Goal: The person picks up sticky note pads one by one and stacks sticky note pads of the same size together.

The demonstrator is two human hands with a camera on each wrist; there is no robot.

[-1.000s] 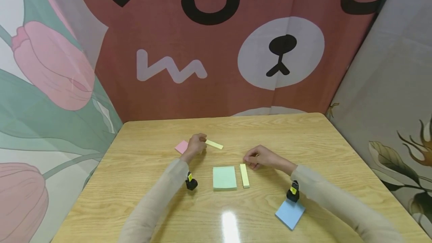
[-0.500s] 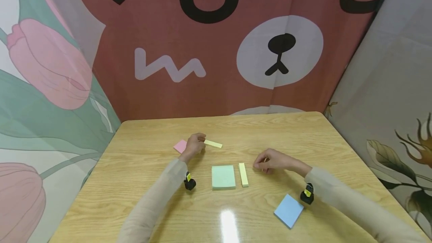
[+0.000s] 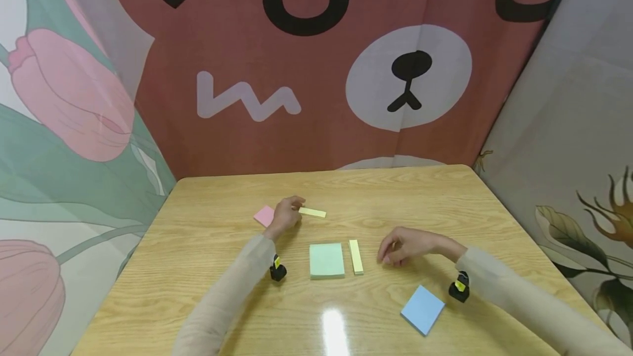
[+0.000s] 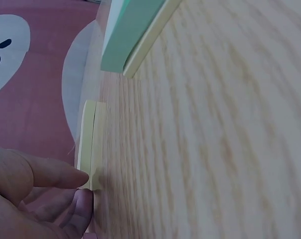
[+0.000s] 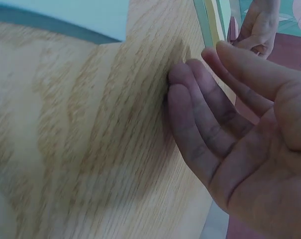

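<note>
My left hand (image 3: 287,213) reaches to the far side of the table. Its thumb and fingers pinch the left end of a narrow yellow sticky note pad (image 3: 312,212); in the left wrist view the thumb overlaps the end of this pad (image 4: 86,144). Just left of that hand lies a pink sticky note pad (image 3: 264,216), partly covered by it. My right hand (image 3: 406,245) holds nothing, its fingers (image 5: 182,107) loosely curled close over the wood. Nearest to it is a second narrow yellow pad (image 3: 356,257), beside a square green pad (image 3: 327,261).
A blue square sticky note pad (image 3: 422,310) lies turned at an angle, nearer than my right hand. The wooden table (image 3: 222,284) ends at a hanging cloth (image 3: 237,147) printed with a bear. Printed cloths also hang at both sides.
My right hand has drawn away from the nearer yellow pad, to the right and closer to me. The far yellow pad has turned slightly at my left hand, which stays in place.
</note>
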